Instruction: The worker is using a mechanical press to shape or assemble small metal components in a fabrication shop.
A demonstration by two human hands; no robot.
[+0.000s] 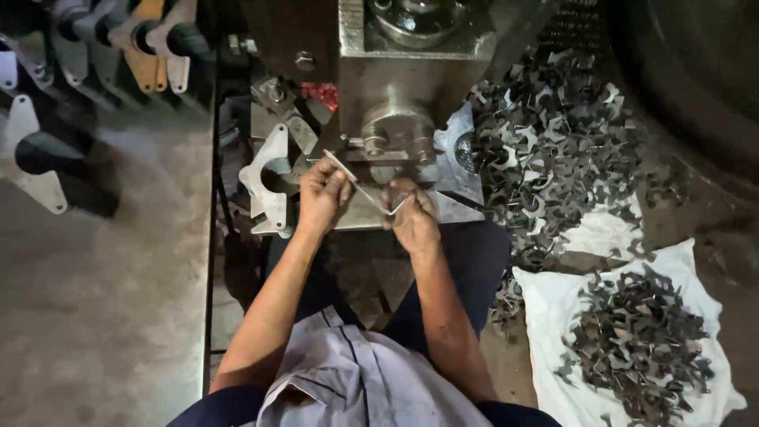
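Steel, thin and bent into a shallow V, is what we are gripping: our left hand is pinching the upper end of the bent metal strip while our right hand is closing around its lower bend. Just beyond our knuckles the grey press machine is standing, and off to the side of our right hand dark stamped metal pieces are lying heaped, more of them spreading over a white cloth.
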